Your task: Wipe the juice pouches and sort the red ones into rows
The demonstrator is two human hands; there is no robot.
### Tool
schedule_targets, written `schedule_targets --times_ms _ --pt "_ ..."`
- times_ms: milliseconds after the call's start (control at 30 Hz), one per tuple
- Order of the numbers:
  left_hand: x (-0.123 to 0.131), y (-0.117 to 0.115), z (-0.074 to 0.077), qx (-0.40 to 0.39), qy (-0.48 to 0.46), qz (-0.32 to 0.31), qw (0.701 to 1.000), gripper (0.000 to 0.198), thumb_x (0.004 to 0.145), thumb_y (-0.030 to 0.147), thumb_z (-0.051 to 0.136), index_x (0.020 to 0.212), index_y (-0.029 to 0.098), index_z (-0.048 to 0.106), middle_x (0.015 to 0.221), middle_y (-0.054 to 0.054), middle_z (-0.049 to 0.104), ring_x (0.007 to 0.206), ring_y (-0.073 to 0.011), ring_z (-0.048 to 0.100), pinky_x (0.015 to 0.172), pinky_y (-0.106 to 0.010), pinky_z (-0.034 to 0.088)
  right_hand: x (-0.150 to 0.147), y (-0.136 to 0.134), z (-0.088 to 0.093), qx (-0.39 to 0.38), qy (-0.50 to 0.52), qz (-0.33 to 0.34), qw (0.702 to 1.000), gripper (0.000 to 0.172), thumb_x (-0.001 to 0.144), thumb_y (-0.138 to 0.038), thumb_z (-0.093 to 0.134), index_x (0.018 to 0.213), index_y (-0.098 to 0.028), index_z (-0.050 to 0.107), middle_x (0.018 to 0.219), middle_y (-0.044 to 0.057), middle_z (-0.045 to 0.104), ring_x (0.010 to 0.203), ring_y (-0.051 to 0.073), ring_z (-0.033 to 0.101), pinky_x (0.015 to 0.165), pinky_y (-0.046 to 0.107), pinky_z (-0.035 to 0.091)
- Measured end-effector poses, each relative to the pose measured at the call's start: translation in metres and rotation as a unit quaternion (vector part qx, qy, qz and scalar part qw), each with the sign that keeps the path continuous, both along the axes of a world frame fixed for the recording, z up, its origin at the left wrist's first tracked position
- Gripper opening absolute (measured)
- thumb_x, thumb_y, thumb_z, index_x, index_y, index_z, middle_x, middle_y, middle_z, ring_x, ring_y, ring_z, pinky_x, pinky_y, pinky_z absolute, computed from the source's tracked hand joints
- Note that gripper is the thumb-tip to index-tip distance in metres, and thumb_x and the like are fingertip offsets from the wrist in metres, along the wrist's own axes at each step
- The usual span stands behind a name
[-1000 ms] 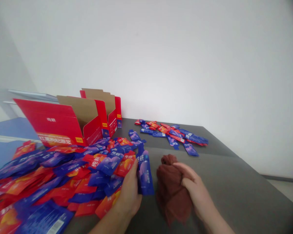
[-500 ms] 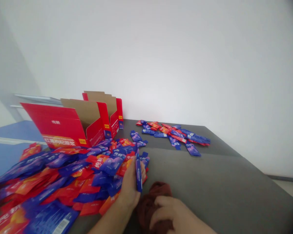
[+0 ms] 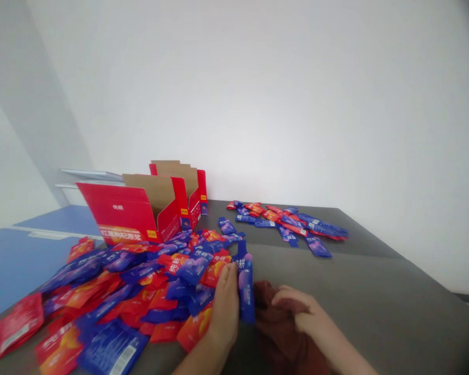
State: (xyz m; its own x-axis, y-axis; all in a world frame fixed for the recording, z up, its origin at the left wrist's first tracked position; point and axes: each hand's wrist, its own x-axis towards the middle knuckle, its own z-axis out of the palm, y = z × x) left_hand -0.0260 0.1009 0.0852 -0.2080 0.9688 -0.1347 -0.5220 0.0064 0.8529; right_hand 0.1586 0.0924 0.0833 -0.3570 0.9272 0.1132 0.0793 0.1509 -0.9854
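Note:
My left hand [image 3: 224, 307] grips a blue sachet [image 3: 245, 286] and holds it upright on its edge at the right border of a big heap of blue and red sachets [image 3: 133, 281]. Beside it my right hand [image 3: 303, 312] is closed on a crumpled dark red cloth [image 3: 275, 325] that lies on the grey table [image 3: 375, 302]. The cloth touches the foot of the held sachet.
Two open red cardboard boxes [image 3: 140, 211] stand behind the heap. A smaller scatter of sachets [image 3: 289, 221] lies at the table's far side near the white wall. A blue surface [image 3: 19, 250] adjoins on the left.
The right hand drew the cloth back toward me and then a little forward again. The left hand turned its sachet edge-on, then face-on. The view shifted, so everything sits further right.

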Motion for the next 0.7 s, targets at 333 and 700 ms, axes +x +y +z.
schedule_targets --times_ms 333,700 --pt "-0.121 0.014 0.053 0.037 0.573 0.227 0.787 0.044 0.095 0.047 0.036 0.121 0.016 0.051 0.103 -0.011 0.066 0.093 -0.0265 0.064 0.083 -0.038 0.051 -0.003 0.011 -0.012 -0.057 0.051 -0.068 0.995 0.044 0.041 -0.020 0.046 0.074 -0.024 0.074 0.089 0.003 0.075 0.103 0.032 0.062 0.095 0.041 0.042" --pt "-0.183 0.021 0.020 0.022 0.850 0.156 0.503 0.041 0.091 0.030 0.043 0.121 0.011 0.064 0.140 -0.023 0.050 0.133 -0.0424 0.037 0.110 -0.064 0.019 -0.003 0.013 -0.015 -0.060 0.063 -0.072 0.994 0.045 0.044 -0.022 0.046 0.078 -0.024 0.075 0.091 0.003 0.075 0.104 0.032 0.062 0.097 0.042 0.041"
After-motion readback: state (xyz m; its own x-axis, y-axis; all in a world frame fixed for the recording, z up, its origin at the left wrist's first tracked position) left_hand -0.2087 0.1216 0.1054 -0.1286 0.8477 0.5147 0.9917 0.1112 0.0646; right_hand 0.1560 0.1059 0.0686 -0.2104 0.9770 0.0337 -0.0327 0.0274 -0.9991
